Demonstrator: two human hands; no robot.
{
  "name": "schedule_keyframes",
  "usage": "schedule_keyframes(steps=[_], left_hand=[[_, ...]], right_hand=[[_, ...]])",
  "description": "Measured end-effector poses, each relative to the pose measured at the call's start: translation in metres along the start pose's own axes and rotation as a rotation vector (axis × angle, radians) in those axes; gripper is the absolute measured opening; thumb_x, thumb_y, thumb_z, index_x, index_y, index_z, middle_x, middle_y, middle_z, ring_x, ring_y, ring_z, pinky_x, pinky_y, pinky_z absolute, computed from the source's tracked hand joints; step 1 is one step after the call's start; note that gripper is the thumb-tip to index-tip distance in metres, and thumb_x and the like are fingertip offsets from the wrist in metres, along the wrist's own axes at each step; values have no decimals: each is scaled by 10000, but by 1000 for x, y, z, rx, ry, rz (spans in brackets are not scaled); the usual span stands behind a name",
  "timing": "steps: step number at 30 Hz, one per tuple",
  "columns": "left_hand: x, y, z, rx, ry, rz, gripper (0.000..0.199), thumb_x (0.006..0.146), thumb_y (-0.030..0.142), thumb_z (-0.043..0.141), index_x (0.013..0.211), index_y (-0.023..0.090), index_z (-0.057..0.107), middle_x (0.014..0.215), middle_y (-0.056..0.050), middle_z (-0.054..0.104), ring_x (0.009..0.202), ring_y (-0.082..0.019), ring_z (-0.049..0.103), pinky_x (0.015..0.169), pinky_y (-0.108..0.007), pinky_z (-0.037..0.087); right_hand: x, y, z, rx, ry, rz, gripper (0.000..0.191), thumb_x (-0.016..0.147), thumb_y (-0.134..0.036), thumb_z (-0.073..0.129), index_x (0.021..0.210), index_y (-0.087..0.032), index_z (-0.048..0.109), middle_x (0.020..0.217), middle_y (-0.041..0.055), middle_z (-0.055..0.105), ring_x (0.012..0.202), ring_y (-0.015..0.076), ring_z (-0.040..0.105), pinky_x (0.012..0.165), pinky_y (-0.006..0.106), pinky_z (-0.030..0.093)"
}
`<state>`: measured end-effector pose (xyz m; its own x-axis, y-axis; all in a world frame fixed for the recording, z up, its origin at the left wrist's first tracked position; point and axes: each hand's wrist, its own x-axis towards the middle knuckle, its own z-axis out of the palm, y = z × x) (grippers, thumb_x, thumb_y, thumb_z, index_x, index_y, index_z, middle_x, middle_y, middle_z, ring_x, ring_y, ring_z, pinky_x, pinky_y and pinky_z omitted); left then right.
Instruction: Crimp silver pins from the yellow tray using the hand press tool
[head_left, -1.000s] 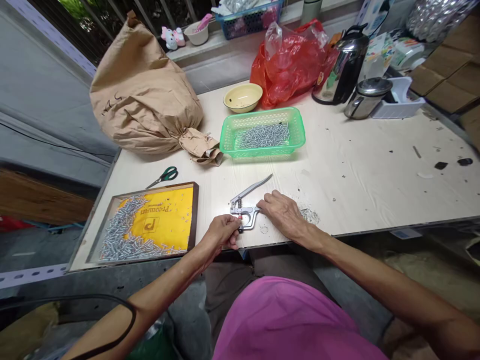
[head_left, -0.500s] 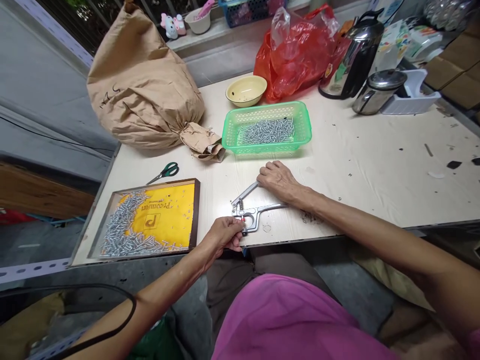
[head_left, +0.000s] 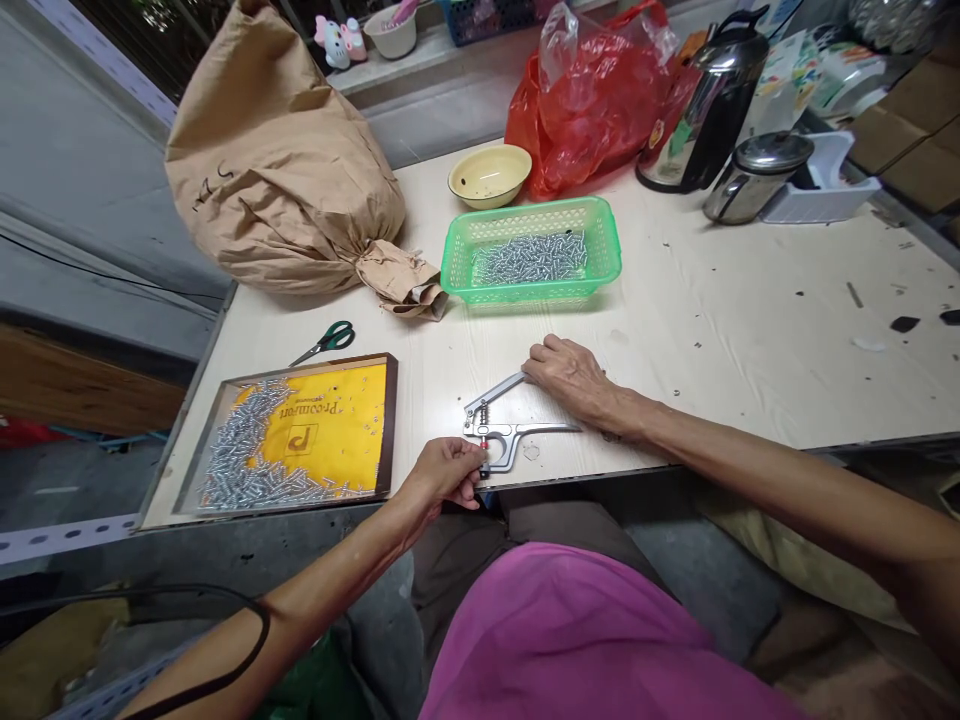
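Note:
Near the front edge of the table lies a pair of silver snap pliers (head_left: 513, 432), with a spring by its hinge and a round gap in its jaw. My right hand (head_left: 574, 378) is wrapped round the end of the raised upper handle, its wrist over the lower one. At the jaw, the thumb and fingers of my left hand (head_left: 448, 470) are pinched together beside a small red part. Whatever sits between those fingertips is too small to make out. To the left, a shallow tray (head_left: 391, 425) holds many small metal pieces (head_left: 236, 450) on a yellow cloth.
Behind the pliers stands a green basket (head_left: 455, 262) of similar metal pieces. Green-handled scissors (head_left: 330, 340) lie above the tray. Farther back are a brown paper sack (head_left: 285, 170), a cream bowl (head_left: 490, 178), a red plastic bag (head_left: 585, 120), a kettle (head_left: 697, 115) and a metal pot (head_left: 754, 180).
My right hand has moved slightly down and to the right, and the upper handle now slants less, closer to the lower one. My left hand stays pinched at the jaw.

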<state>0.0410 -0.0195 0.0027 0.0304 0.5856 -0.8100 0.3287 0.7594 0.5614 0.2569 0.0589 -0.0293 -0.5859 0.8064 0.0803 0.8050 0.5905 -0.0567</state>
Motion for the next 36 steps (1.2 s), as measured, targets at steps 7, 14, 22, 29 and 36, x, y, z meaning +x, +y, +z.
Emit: schedule_keyframes(steps=[7,14,22,29,36], left_hand=[[-6,-13,-4,-1,-23,4,278,709,361,696,756,133,544,479,67,517,312,-48,432,373,-227,499],[-8,-10,-4,38,-34,7,276,705,353,701,714,133,534,488,61,526,321,-52,461,395,-218,503],[-10,-9,-7,50,-40,1,339,674,404,731,772,137,547,477,75,514,323,-51,462,397,-207,492],[-9,-13,-8,15,-45,-22,313,711,400,697,764,136,536,494,66,517,334,-60,459,430,-243,503],[-20,-18,-13,531,361,543,209,830,343,555,929,159,561,775,-33,605,676,-164,602,675,-342,528]], right_hand=[[-11,-14,-5,9,-63,10,220,924,-137,405,846,-160,609,886,68,599,877,209,446,618,315,268],[-36,-25,-31,168,-118,21,514,795,-606,553,1016,-143,568,1006,119,572,924,249,453,736,347,378],[-48,-32,-13,179,-61,36,749,614,-624,704,1146,-141,493,1056,124,541,949,285,444,792,399,400],[-51,-34,-14,208,-52,16,644,693,-553,684,1145,-134,498,1084,130,538,962,282,443,811,396,386],[-37,-42,-13,244,-54,28,456,761,-372,692,1122,-143,535,1058,95,555,975,251,454,803,358,376]])
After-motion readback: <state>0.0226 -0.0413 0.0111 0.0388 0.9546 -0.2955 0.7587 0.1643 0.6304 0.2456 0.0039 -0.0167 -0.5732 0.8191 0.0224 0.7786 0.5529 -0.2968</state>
